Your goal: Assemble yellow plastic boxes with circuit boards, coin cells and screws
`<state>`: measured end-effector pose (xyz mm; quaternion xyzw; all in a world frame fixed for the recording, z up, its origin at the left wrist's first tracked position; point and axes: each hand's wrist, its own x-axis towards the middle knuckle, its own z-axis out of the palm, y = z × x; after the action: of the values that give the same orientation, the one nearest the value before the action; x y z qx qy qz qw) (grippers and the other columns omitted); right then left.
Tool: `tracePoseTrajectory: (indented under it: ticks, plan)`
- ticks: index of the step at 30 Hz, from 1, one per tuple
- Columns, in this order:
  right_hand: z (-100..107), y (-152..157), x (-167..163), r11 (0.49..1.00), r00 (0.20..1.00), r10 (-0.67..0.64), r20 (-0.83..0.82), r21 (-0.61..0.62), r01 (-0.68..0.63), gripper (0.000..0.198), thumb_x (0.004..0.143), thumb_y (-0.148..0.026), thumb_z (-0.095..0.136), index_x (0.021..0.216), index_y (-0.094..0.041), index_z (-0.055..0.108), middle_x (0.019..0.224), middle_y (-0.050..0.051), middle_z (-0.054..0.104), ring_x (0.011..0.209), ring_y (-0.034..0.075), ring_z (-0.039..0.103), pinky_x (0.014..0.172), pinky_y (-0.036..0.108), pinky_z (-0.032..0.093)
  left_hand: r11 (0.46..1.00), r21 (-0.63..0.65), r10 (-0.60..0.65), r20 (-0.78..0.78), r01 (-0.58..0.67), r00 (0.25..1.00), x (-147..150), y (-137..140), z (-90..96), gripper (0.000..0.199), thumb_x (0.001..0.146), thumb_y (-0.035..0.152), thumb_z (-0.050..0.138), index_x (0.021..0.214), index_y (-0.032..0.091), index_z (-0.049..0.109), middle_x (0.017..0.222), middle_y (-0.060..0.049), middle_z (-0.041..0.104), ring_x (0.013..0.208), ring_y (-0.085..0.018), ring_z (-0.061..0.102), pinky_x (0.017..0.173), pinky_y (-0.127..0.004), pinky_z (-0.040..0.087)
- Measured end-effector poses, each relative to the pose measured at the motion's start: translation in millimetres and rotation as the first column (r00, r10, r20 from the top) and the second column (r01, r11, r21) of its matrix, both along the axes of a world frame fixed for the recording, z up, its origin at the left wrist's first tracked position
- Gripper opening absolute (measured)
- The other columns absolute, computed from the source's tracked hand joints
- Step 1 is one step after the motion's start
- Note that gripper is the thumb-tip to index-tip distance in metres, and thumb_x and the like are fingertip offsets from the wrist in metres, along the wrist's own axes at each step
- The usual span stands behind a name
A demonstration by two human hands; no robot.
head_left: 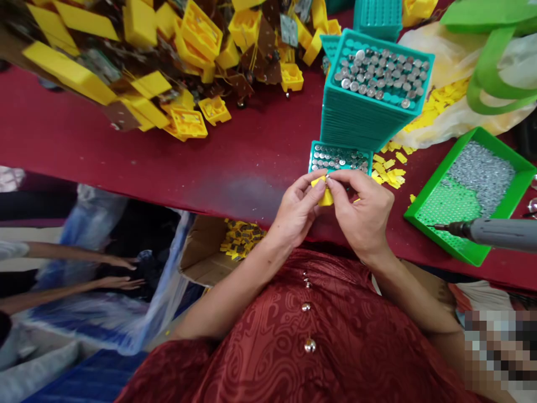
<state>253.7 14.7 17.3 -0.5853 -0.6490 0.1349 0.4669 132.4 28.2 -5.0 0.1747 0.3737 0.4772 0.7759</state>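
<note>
Between my two hands, near the table's front edge, is a small yellow plastic housing [325,196]. My left hand [297,210] grips it between thumb and fingers. Thumb and forefinger of my right hand [363,204] are pinched together at its upper right corner, around a tiny shiny piece too small to name, perhaps a button cell. Just beyond my fingers lies a teal tray [314,154] with rows of silver button cells [342,162]. Behind it rises a tall stack of teal trays [356,117], its top one full of button cells [381,73].
Yellow housings with wires and circuit boards [188,123] heap at the back left. Small yellow pieces [390,170] lie right of the trays. A green basket [470,252] holds screws [482,173]; an electric screwdriver [499,232] juts over it. A co-worker's hands [119,282] are at the left.
</note>
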Motion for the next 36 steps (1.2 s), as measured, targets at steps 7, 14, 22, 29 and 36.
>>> tracePoseTrajectory:
  ticks: [7,14,22,29,36]
  plan:
    - [-3.6,3.6,4.6,0.992,0.962,-0.034,-0.269,-0.129,-0.001,0.012,0.093,-0.019,0.069,0.089,-0.019,0.080,0.087,0.001,0.079,0.080,0.012,0.071,0.076,0.026,0.057,1.000,0.016,-0.026,0.005,0.026,1.000,3.1,-3.3,-3.2,0.044,0.070,0.046,0.103,0.100,0.021,0.083,0.103,-0.004,0.082,0.085,-0.013,0.073,0.080,-0.024,0.062]
    - [7.6,10.9,29.2,0.927,0.901,0.035,-0.432,-0.322,-0.191,0.009,0.082,-0.026,0.074,0.081,-0.018,0.078,0.084,0.001,0.077,0.079,0.012,0.067,0.078,0.027,0.055,0.997,0.020,-0.074,0.003,0.074,0.997,-0.2,-1.8,-4.2,0.045,0.073,0.047,0.101,0.106,0.021,0.085,0.107,-0.004,0.082,0.092,-0.015,0.075,0.087,-0.029,0.064]
    - [7.4,15.4,29.5,0.879,0.960,0.048,-0.277,-0.445,-0.172,0.015,0.079,-0.020,0.076,0.072,-0.016,0.063,0.069,-0.004,0.061,0.063,0.007,0.049,0.063,0.022,0.042,0.988,0.087,-0.119,-0.085,0.126,0.989,1.2,-2.4,-6.2,0.051,0.073,0.055,0.098,0.107,0.020,0.083,0.114,-0.011,0.084,0.117,-0.029,0.078,0.099,-0.041,0.065]
    - [6.9,16.0,62.5,0.988,0.964,-0.062,-0.260,-0.154,0.022,0.019,0.092,-0.037,0.075,0.087,-0.020,0.066,0.079,-0.001,0.066,0.068,0.011,0.058,0.064,0.026,0.049,0.989,0.005,-0.146,-0.059,0.147,0.987,-4.3,-2.5,2.0,0.042,0.087,0.045,0.087,0.117,0.017,0.078,0.116,-0.012,0.084,0.100,-0.025,0.083,0.082,-0.032,0.066]
    - [24.4,40.2,82.6,0.961,0.968,-0.251,-0.026,0.114,0.252,0.013,0.095,-0.030,0.067,0.091,-0.019,0.072,0.088,0.003,0.073,0.081,0.016,0.066,0.078,0.032,0.052,0.989,-0.071,-0.139,-0.204,0.127,0.969,-10.5,3.2,13.6,0.041,0.079,0.033,0.091,0.109,0.014,0.072,0.103,-0.011,0.086,0.085,-0.022,0.084,0.059,-0.024,0.064]
